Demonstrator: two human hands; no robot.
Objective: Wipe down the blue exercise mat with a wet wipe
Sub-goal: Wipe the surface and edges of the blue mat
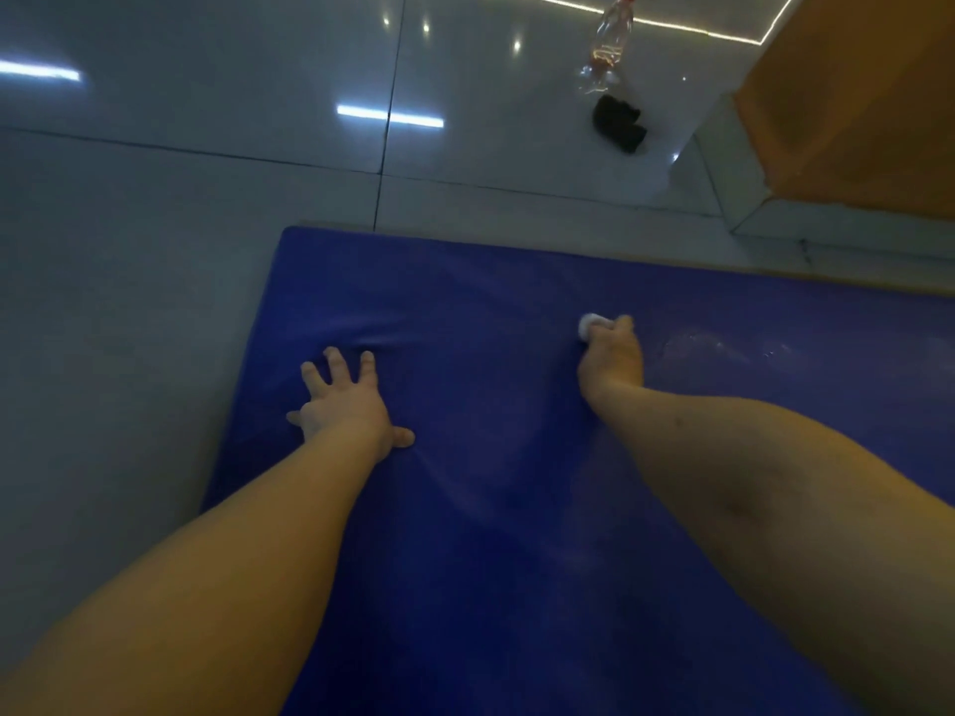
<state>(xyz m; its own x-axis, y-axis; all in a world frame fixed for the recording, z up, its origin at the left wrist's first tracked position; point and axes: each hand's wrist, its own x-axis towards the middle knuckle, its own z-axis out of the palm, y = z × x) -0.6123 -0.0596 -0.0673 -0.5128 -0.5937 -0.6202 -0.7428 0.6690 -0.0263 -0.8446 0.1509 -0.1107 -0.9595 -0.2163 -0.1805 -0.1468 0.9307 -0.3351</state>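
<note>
The blue exercise mat [491, 498] lies on a glossy tiled floor and fills the lower middle and right of the head view. My left hand [346, 405] presses flat on it near its left edge, fingers spread, and the cover wrinkles ahead of the fingers. My right hand [612, 354] grips a bunched white wet wipe [589, 323] and holds it down on the mat near the far edge. A pale, damp-looking smear [723, 348] shows on the mat to the right of that hand.
On the floor beyond the mat stands a clear plastic spray bottle [610, 38] with a red top, and a dark crumpled item [620, 124] lies beside it. An orange-brown wall or cabinet [852, 105] with a pale skirting rises at the upper right.
</note>
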